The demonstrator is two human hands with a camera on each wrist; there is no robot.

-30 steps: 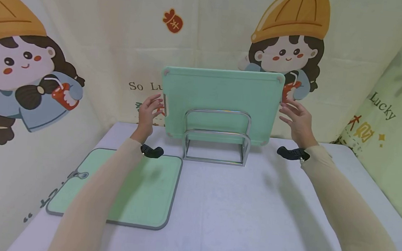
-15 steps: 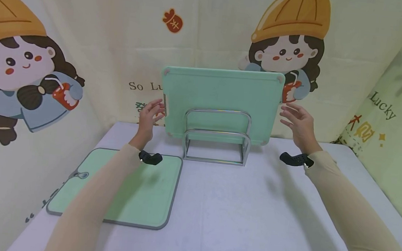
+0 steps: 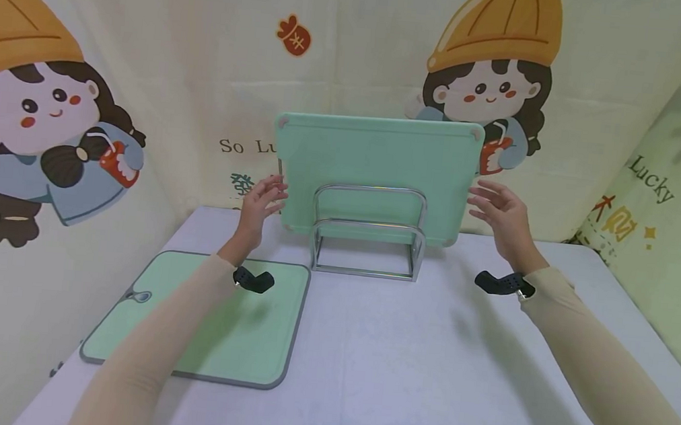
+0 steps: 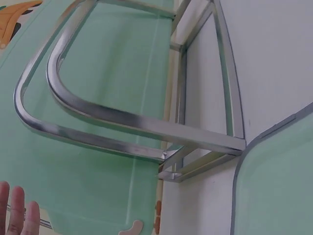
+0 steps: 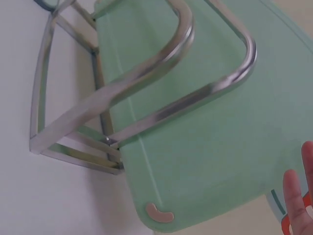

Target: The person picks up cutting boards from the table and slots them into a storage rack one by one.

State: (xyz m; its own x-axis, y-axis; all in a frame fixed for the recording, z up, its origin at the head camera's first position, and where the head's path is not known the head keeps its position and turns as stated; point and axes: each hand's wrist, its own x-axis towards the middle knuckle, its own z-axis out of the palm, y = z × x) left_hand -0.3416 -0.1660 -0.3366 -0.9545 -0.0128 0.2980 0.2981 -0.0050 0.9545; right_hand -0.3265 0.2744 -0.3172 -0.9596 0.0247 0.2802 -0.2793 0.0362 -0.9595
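A mint-green cutting board (image 3: pixel 375 161) stands upright in the rear slot of a chrome wire rack (image 3: pixel 366 232) at the back of the table. My left hand (image 3: pixel 261 200) hovers open just off the board's left edge, fingers straight, not touching. My right hand (image 3: pixel 498 211) hovers open beside the board's right edge, also apart from it. The left wrist view shows the rack's bars (image 4: pixel 127 122) against the board (image 4: pixel 98 73) and my fingertips (image 4: pixel 17 210). The right wrist view shows the board (image 5: pixel 210 147), the rack (image 5: pixel 146 93) and my fingertips (image 5: pixel 298 196).
A second green cutting board (image 3: pixel 203 319) with a grey rim lies flat at the table's left front, under my left forearm. The table (image 3: pixel 400 366) has a white cloth. A cartoon-printed curtain (image 3: pixel 147 54) hangs close behind and to both sides.
Both hands have drawn slightly down and back from the upright board's side edges. The board stays standing in the rack.
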